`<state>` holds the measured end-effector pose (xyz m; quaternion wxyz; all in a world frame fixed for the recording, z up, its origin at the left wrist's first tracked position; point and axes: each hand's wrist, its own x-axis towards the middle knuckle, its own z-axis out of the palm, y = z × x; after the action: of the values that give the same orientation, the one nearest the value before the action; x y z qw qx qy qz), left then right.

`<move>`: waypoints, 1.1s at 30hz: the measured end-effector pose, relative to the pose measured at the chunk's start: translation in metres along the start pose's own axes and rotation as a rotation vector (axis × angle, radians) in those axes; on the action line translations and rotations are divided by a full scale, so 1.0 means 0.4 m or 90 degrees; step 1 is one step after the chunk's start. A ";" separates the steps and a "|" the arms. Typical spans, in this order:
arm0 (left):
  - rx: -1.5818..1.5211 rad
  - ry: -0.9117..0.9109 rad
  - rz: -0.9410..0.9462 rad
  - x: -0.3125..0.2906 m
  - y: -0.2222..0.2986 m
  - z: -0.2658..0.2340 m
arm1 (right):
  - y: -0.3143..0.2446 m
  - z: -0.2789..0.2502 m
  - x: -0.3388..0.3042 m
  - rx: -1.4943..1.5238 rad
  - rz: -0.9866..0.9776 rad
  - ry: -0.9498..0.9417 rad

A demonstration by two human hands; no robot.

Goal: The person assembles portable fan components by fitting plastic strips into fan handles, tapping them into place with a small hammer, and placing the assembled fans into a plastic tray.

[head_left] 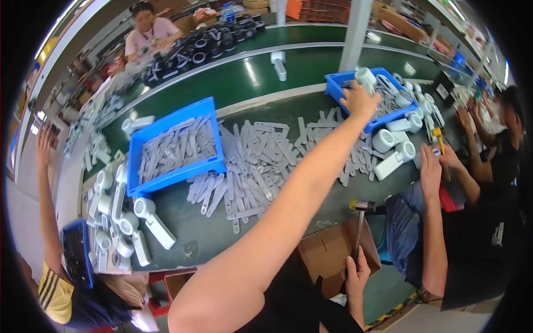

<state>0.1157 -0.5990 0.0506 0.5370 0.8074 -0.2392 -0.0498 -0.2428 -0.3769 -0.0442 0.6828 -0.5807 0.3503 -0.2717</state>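
My left arm stretches across the table to the right-hand blue bin. There my left hand is closed on a pale handheld fan, its fingers partly hiding the round head. Down by the table's front edge, my right hand grips a mallet by its handle, the yellow-faced head upward. Flat grey plastic strips lie in a wide heap under and beside my left forearm. More of these strips fill the left-hand blue bin.
Pale handheld fans cluster at the left edge; others stand at the right. An open cardboard box sits below the table edge. A co-worker's hands are close at right. A green conveyor runs behind.
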 end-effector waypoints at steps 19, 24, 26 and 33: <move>-0.522 -0.175 -0.049 -0.494 -0.203 -0.789 | -0.003 0.120 -0.037 -0.023 -0.078 -0.244; -0.117 0.077 -0.003 -0.776 -0.339 -0.939 | -0.007 0.187 -0.083 -0.021 -0.075 -0.329; 0.094 0.154 0.026 -0.853 -0.384 -0.960 | -0.005 0.209 -0.100 -0.023 -0.069 -0.364; 0.101 0.189 -0.089 -0.917 -0.469 -0.994 | -0.043 0.284 -0.152 -0.120 -0.103 -0.439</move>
<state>-0.0105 -0.0444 -0.0148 0.4965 0.8602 -0.1038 0.0519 -0.1890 -0.2643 -0.0084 0.6803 -0.7245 0.0762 -0.0798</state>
